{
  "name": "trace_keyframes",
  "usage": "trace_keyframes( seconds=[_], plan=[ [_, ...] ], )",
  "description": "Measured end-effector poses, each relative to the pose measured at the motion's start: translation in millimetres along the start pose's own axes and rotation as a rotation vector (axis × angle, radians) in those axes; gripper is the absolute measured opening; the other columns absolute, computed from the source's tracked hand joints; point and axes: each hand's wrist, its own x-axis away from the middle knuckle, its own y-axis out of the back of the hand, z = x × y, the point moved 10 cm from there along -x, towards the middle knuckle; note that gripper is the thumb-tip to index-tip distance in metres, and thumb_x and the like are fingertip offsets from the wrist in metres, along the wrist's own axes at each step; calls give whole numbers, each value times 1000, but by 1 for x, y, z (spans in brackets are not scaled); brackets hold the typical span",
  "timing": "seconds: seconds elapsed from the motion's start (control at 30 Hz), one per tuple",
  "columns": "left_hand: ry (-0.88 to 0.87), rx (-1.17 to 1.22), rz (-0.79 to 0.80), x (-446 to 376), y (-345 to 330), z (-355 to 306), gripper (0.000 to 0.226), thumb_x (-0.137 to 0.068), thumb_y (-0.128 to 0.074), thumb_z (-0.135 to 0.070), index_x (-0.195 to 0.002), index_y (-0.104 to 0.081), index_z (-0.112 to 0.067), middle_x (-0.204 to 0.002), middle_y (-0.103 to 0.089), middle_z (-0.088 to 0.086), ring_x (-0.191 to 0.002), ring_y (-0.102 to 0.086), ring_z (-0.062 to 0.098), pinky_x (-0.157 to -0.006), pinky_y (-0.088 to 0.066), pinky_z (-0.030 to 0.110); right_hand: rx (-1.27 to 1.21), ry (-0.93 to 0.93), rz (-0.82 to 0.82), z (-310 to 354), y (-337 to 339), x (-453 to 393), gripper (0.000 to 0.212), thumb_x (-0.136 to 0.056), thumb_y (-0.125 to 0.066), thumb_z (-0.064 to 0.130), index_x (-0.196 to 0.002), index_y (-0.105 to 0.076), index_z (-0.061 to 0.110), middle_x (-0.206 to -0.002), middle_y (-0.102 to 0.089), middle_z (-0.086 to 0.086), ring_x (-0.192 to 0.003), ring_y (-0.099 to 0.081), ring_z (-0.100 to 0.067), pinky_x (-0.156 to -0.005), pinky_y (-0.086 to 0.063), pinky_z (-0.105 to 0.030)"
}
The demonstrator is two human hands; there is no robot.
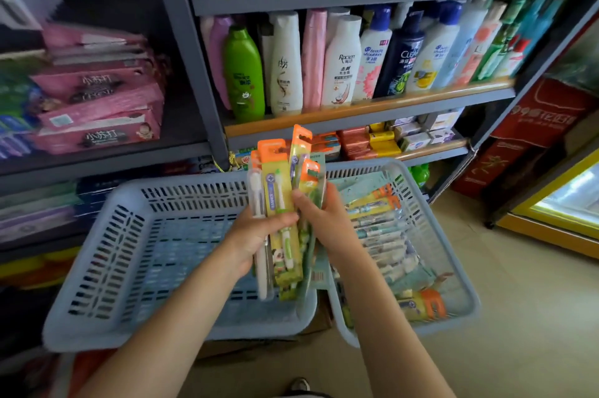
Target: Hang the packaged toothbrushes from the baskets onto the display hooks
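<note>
Both hands hold one fanned bunch of packaged toothbrushes (281,203) upright above the left basket (136,235): left hand (256,235) wrapped round the bunch, right hand (324,216) pinching its edge. More packs lie in the right basket (453,268). I'd judge she's sorting them; no display hooks show, so next she must find one.

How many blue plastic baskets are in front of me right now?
2. The left basket sits below the left hand, looking empty; the right basket, beside it, holds packaged toothbrushes. Others may be out of view.
</note>
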Motion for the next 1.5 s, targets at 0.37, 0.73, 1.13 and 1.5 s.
trace_keyframes(
  seconds=[0.37,0.73,1.13,1.5],
  plan=[
    [112,276,-260,32,113,18,14,-90,-66,-13,-101,-73,-8,-92,-74,17,-72,-74,26,-57,-59,31,-262,-249,282,-19,-86,-11,20,-97,-65,11,-114,-68,2,-100,-75,-16,-87,-74,-31,-70,-59,-39],
    [106,339,-378,54,179,19,36,-67,-77,-25,-102,-74,-15,-96,-75,11,-88,-72,28,-79,-55,38,-107,-127,399,-10,-148,-34,32,-91,-76,24,-120,-69,15,-110,-77,-2,-100,-74,-23,-87,-57,-43],
    [-64,328,-375,102,261,-19,51,-67,-79,-20,-117,-70,-15,-101,-76,12,-87,-76,26,-67,-58,34,-79,-24,443,43,-247,3,32,-92,-74,23,-122,-67,15,-111,-77,-4,-103,-73,-29,-90,-58,-50],
    [-213,529,-398,216,467,-18,54,-67,-83,-16,-120,-68,-17,-104,-77,11,-89,-75,27,-78,-58,41,127,176,515,36,-528,111,37,-89,-78,26,-122,-62,29,-111,-75,8,-101,-72,-11,-92,-58,-43]
  ],
)
